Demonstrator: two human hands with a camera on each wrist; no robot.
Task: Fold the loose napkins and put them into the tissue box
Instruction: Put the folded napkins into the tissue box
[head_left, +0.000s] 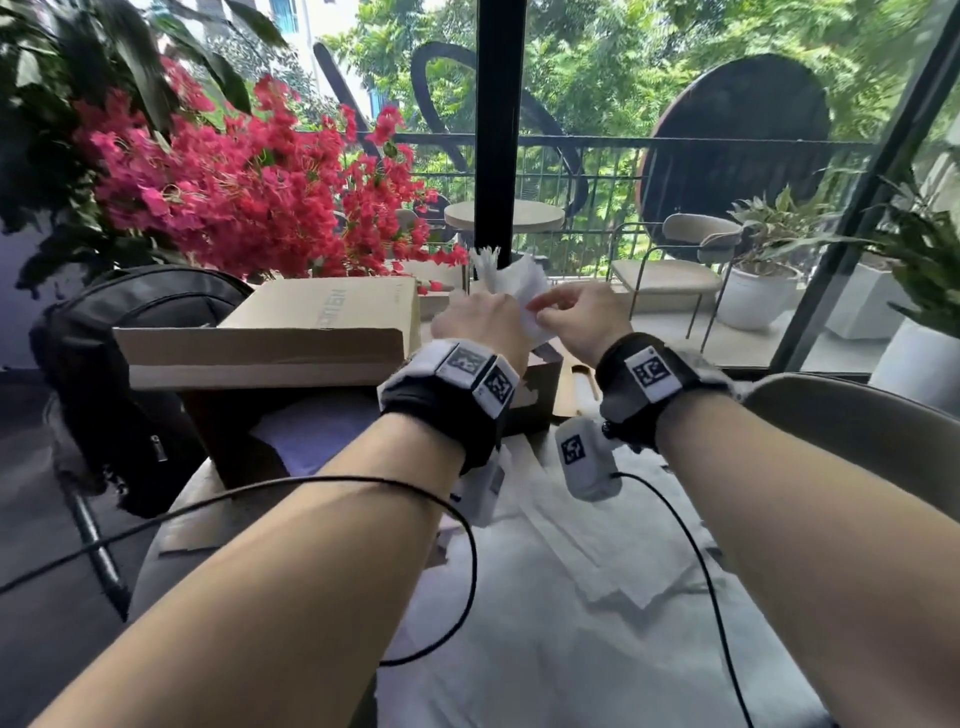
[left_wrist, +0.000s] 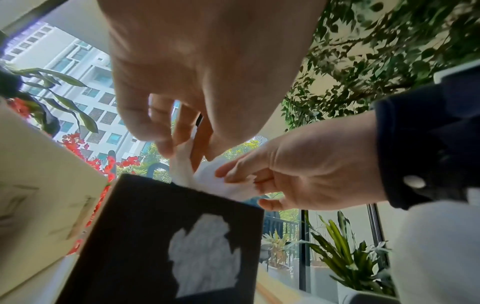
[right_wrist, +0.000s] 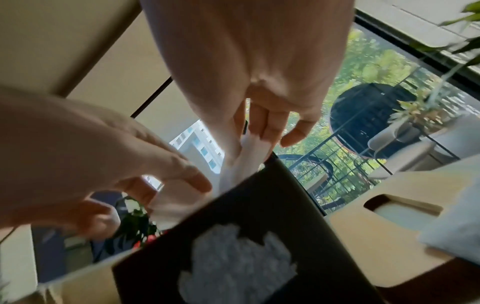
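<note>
From the head view, the left hand (head_left: 475, 322) and right hand (head_left: 582, 317) pinch a white napkin (head_left: 514, 286) above the dark tissue box (head_left: 540, 387); more napkins (head_left: 587, 545) lie on the table nearer the body.

Left wrist view: fingertips (left_wrist: 166, 144) nip the napkin just above the box rim.

Right wrist view: likewise. Judging by this, insertion is under way; pushing down comes next. Balcony windows stand beyond.

Hidden and blurred parts

In the head view the wrists cover most of the box (head_left: 540, 395), and the left hand (head_left: 475, 322) hides its own fingertips; the napkin (head_left: 511, 283) is motion-blurred, its folds unreadable; the box's inside is unseen.
</note>
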